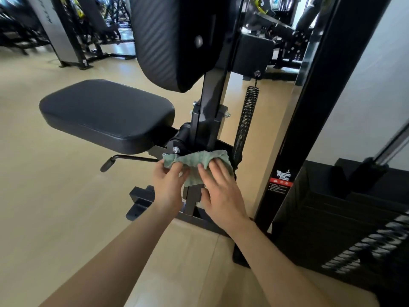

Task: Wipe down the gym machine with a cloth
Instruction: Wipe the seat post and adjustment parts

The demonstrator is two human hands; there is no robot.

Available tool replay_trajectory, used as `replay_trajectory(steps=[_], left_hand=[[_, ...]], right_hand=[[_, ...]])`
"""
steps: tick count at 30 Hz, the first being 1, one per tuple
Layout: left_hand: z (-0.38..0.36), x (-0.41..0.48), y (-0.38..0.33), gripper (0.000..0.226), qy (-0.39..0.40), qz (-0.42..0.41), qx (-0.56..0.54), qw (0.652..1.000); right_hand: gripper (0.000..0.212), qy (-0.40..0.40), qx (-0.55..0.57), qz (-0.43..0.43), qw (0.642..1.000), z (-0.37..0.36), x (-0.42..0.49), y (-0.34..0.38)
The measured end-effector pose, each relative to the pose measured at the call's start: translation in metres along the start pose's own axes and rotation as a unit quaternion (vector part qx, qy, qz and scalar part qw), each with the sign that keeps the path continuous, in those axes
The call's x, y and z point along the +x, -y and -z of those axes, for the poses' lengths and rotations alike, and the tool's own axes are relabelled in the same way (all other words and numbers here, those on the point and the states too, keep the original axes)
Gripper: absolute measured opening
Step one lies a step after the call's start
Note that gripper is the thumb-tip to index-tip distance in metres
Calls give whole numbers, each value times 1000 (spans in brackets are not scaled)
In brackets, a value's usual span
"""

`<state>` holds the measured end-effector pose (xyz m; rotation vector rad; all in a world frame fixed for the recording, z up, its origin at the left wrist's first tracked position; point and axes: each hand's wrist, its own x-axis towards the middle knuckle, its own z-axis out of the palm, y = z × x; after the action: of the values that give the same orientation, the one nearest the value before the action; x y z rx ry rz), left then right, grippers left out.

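A black gym machine stands before me, with a padded seat [106, 114] at the left and a ribbed back pad [163, 41] above. A green cloth [199, 159] lies draped over the metal frame [205, 120] just below the seat's pivot. My left hand [169, 185] pinches the cloth's left end between thumb and fingers. My right hand [221, 191] lies on the cloth's right part with fingers straight, pressing it against the frame. Part of the cloth is hidden under both hands.
A coil spring [245, 122] hangs right of the frame. A seat lever [124, 160] sticks out to the left. A thick black upright [309, 111] and a weight stack [345, 229] stand at the right. Other machines [73, 29] line the back; pale wooden floor lies left.
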<state>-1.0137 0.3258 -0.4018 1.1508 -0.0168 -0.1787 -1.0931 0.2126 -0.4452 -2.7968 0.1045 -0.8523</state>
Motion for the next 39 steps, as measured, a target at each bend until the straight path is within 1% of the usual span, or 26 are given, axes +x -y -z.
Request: replay_trajectory(steps=[2,5,8,12,15,18,21,23,26,29,33,36,39], left_hand=[[-4,0,6,15,12,-12,26,1000],[-13,0,19,24,-7,-17,73,997],[-22,-5,34,21,-30,-28,110,993],[-32,-14,48,13,-26,-20,164,986],[-38,-12,45,9,-34,15,164,986],[-42,-4,34,14,-43,28,167,985],[-37,3,21,21,-52,-9,181,982],[-30,8,13,19,-50,-33,186,981],[-16,17,1,21,-66,-53,184,979],[-6,26,-9,20,-64,-62,176,980],[0,31,-15,18,-56,-72,174,981],[2,36,-13,21,-63,-118,191,973],[-1,38,-15,21,-66,-157,204,964]], right_hand=[[58,-4,-34,8,999,2,-4,-5],[48,-41,-30,-9,999,6,-10,-15],[40,-82,-32,-19,996,7,-15,-25],[29,-130,39,-54,989,6,-19,-37],[23,-175,74,-72,979,3,-16,-38],[19,-198,99,-64,973,-2,-9,-41],[17,-212,110,-53,970,-10,2,-39],[19,-221,104,-36,969,-15,8,-35],[23,-222,85,2,971,-19,16,-30],[21,-225,64,14,972,-21,24,-24],[19,-233,65,16,970,-20,37,-19],[19,-248,77,2,966,-12,46,-17],[20,-251,79,-30,964,-1,52,-14]])
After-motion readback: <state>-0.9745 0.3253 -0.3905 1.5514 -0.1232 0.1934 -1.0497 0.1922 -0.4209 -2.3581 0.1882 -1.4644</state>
